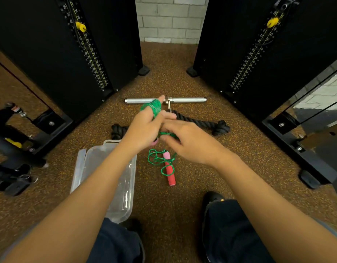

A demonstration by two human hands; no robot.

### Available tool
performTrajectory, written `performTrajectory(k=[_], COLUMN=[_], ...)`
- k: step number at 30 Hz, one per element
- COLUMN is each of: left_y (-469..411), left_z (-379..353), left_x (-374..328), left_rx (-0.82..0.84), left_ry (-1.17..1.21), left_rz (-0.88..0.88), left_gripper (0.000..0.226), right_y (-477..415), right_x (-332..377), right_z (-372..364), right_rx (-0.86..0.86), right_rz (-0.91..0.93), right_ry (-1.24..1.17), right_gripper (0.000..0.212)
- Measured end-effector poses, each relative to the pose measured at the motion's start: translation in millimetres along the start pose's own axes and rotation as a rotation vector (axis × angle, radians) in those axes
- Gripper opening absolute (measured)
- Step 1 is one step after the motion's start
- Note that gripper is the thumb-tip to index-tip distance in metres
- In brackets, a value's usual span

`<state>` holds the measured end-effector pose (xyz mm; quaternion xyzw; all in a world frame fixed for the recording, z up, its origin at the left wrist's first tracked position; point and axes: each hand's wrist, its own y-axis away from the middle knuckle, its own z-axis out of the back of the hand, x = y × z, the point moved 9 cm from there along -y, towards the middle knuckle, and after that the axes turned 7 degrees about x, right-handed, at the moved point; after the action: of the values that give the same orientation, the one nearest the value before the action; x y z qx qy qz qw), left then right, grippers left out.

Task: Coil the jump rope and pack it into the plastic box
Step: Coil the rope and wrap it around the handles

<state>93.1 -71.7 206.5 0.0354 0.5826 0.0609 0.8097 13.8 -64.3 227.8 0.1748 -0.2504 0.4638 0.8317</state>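
A: Nearest the camera, what shows?

B: The person's dark-trousered knees, a black shoe (214, 198) on the speckled brown rubber floor (182, 215), and two bare forearms reaching forward.

A: And the container?

B: The clear rectangular plastic box (124, 186) sits on the floor under the left forearm, with its clear lid (78, 168) lying along its left side. No rope is visible in it.

A: Where is the rope?

B: The thin green jump rope (156, 159) lies partly loose in tangled loops just right of the box, draped over its red foam handle (170, 174), which rests flat on the floor. From there the cord rises to the hands.

A: What are the hands doing?

B: The left hand (143, 130) holds a pink handle end in its palm, and green cord is wound in many turns around its raised fingers (154, 108). The right hand (188, 143) is closed, pinching the green strand just beside the left hand; the two hands touch.

A: Beyond them?

B: A thick black braided rope attachment (201, 123) lies behind the hands, then a silver metal bar (186, 100). Farther back stand two black weight-stack towers (99, 44), each with a yellow selector pin (81, 26), and a white block wall (171, 19).
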Motion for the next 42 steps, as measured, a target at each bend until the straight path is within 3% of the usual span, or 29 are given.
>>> performTrajectory(k=[4, 8, 10, 12, 14, 18, 23, 27, 29, 32, 36, 40, 42], left_y=[3.1, 14.9, 18.9, 19.5, 18.5, 12.8, 3.8, -0.5, -2.1, -2.7, -2.2, 0.2, 1.0], left_z=[-4.1, -35.3, -44.3, -47.0, -44.4, -29.7, 0.2, 9.4, 12.3, 8.3, -7.2, -24.0, -29.6], left_x=[8.9, -9.3, -12.6, -17.3, -23.1, -32.1, -19.1, -2.6, 4.5, 9.9, 9.0, 13.0, 15.8], left_rx=[0.049, 0.365, 0.473, 0.527, 0.510, 0.413, 0.214, 0.043, -0.035, -0.069, 0.024, 0.152, 0.230], left_ry=[-0.022, 0.032, 0.144, 0.386, 0.630, 1.050, 1.220, 1.144, 0.937, 0.572, 0.325, 0.267, 0.222], left_rz=[0.114, 0.102, 0.115, 0.086, 0.046, -0.033, -0.069, -0.044, -0.018, 0.028, 0.051, 0.124, 0.146], left_gripper=[0.038, 0.065, 0.070, 0.059, 0.048, 0.042, 0.039, 0.036, 0.034, 0.033, 0.029, 0.027, 0.041], right_y=[5.8, 13.2, 15.3, 16.1, 14.9, 8.6, 3.9, 2.8, 1.8, 2.0, 2.2, 6.1, 9.0], right_x=[-12.7, -27.1, -33.2, -43.1, -54.6, -61.3, -54.7, -44.2, -32.1, -16.1, -12.4, -15.7, -22.2], right_z=[29.1, 56.2, 61.5, 62.3, 58.4, 37.8, 0.9, -20.5, -25.4, -21.9, -8.7, 16.0, 27.9], right_rx=[-0.172, -0.312, -0.336, -0.358, -0.364, -0.248, 0.062, 0.209, 0.229, 0.176, 0.082, -0.085, -0.148], right_rz=[-0.016, -0.064, -0.087, -0.116, -0.166, -0.226, -0.249, -0.225, -0.167, -0.086, -0.058, -0.030, -0.054], right_ry=[0.038, -0.038, -0.116, -0.246, -0.340, -0.279, -0.197, -0.099, -0.042, -0.019, -0.006, -0.013, -0.032], right_gripper=[0.011, 0.030, 0.031, 0.026, 0.023, 0.028, 0.018, 0.026, 0.026, 0.006, 0.012, 0.006, 0.010])
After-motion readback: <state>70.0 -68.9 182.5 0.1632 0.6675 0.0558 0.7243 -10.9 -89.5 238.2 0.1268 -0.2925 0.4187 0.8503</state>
